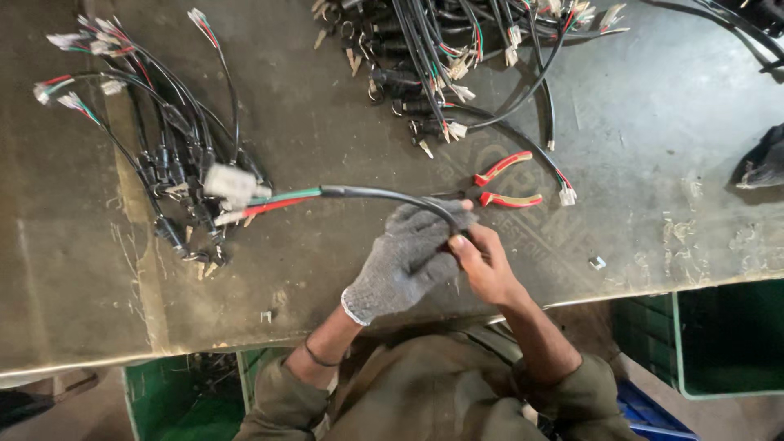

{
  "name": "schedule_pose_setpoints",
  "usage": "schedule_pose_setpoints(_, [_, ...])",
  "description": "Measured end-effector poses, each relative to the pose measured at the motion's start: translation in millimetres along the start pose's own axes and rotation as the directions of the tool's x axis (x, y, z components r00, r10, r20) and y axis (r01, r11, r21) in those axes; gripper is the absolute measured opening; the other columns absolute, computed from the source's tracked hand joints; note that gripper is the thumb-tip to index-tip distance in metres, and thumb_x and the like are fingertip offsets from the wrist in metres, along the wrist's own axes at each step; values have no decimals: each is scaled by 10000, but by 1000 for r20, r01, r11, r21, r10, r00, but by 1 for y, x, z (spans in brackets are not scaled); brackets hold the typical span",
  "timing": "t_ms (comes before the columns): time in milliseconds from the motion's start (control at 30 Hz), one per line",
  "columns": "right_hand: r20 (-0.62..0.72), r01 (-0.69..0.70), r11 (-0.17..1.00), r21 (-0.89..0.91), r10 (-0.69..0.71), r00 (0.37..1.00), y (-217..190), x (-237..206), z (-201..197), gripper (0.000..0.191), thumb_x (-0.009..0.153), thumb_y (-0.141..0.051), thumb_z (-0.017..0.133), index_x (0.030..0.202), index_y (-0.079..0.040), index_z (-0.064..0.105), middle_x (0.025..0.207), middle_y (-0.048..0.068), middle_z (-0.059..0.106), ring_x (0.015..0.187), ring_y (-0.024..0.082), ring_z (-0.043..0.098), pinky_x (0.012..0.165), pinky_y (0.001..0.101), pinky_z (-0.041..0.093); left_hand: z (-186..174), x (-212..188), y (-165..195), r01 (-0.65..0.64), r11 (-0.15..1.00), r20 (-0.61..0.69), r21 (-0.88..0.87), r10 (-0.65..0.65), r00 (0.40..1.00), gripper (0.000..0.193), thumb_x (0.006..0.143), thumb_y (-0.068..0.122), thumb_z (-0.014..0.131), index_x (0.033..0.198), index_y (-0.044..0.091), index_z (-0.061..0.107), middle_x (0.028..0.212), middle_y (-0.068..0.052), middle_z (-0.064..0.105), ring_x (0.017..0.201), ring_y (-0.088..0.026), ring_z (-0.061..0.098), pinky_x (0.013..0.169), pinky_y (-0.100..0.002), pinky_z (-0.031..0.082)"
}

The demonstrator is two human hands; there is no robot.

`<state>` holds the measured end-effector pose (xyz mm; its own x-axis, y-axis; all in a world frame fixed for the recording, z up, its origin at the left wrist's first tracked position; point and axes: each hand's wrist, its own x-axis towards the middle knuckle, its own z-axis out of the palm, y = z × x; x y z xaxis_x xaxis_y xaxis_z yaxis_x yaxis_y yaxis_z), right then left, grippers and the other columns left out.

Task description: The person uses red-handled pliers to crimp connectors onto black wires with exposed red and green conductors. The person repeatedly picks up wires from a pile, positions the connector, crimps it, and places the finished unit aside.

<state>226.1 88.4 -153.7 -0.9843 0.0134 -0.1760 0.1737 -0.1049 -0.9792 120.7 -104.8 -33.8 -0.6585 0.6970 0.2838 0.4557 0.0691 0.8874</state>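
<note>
So, workbench (343, 294) first: big worn metal top, fills most of the view, far edge and both ends cut off by the frame. Green crates (727, 335) below the near edge, only partly visible.

Top pile of black harnesses (441, 57) runs out of frame at the top; can't count them or see where each one ends. Left bundle (155, 163) is fully in view but tangled, white plugs fanned out at upper left, keys and connectors heaped at lower right. Dark cloth-like lump (763, 163) at the right edge, cut off, can't tell what it is.

Cable (367, 193) I'm working on: black sheath arcs from my hands leftward just above the bench, splitting into green, red and white wires. Its white connector (231, 183) is motion-blurred, detail unreadable. Near end is hidden between my hands.

Left hand (404, 261), grey knit glove, wrist low, fingers curled closed around the cable from the left. Right hand (483, 265), bare, thumb and forefinger pinching the same cable end right against the glove; other fingers tucked under, hard to make out. Both forearms angle up from my lap, olive sleeves.

Red-handled pliers (502, 186) lie on the bench just beyond my hands, jaws hidden behind the glove. Small metal bit (597, 262) to the right, too small to identify.
</note>
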Motion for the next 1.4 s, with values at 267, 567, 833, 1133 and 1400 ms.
schedule_pose_setpoints(267, [497, -373, 856, 359, 163, 852, -12, -16, -7, 546, 935, -356, 679, 1368, -43, 567, 929, 20, 670, 796, 122, 609, 683, 279, 496, -2, -18, -6, 66, 872, 115, -486, -10, 993, 172, 894, 164, 764, 1025, 53, 768, 1117, -73, 774, 1196, -185, 698, 1250, -408, 380])
schedule_pose_setpoints(567, [-175, 80, 908, 411, -8, 985, 7, 4, 39, 322, 1086, -252, 501, 1340, -55, 526, 1259, 53, 595, 1088, 125, 570, 959, 317, 488, 43, -24, -32, 224, 876, -184, -427, -326, 927, 311, 969, 148, 723, 1254, 27, 692, 1292, -69, 679, 1204, -184, 634, 1029, -359, 518])
schedule_pose_setpoints(833, [137, 275, 372, -887, -356, 924, -85, 35, -12, 805, 754, -610, 768, 1319, -72, 569, 1320, 225, 515, 1227, 418, 437, 1043, 580, 329, 34, -26, -43, 262, 551, -131, -792, -572, 810, 351, 1046, 158, 551, 1378, 47, 531, 1170, -25, 659, 994, -95, 627, 858, -265, 544])
schedule_pose_setpoints(1133, [-139, 45, 826, -562, -148, 979, -28, 30, -56, 435, 957, -462, 739, 1185, -110, 622, 1098, 42, 600, 999, 203, 534, 907, 438, 411, 12, -34, -13, 254, 780, -129, -571, -391, 911, 270, 1083, 153, 563, 1290, -13, 611, 1037, -9, 604, 859, -69, 570, 767, -247, 509])
schedule_pose_setpoints(1400, [44, 154, 896, -417, -150, 988, -77, 15, 0, 215, 893, -85, 714, 1101, -64, 668, 988, 69, 690, 874, 223, 659, 771, 318, 542, 21, -35, 29, 239, 573, -43, -784, -434, 900, 418, 1115, 280, 509, 1466, 56, 472, 1000, 18, 607, 815, -20, 510, 720, -191, 446])
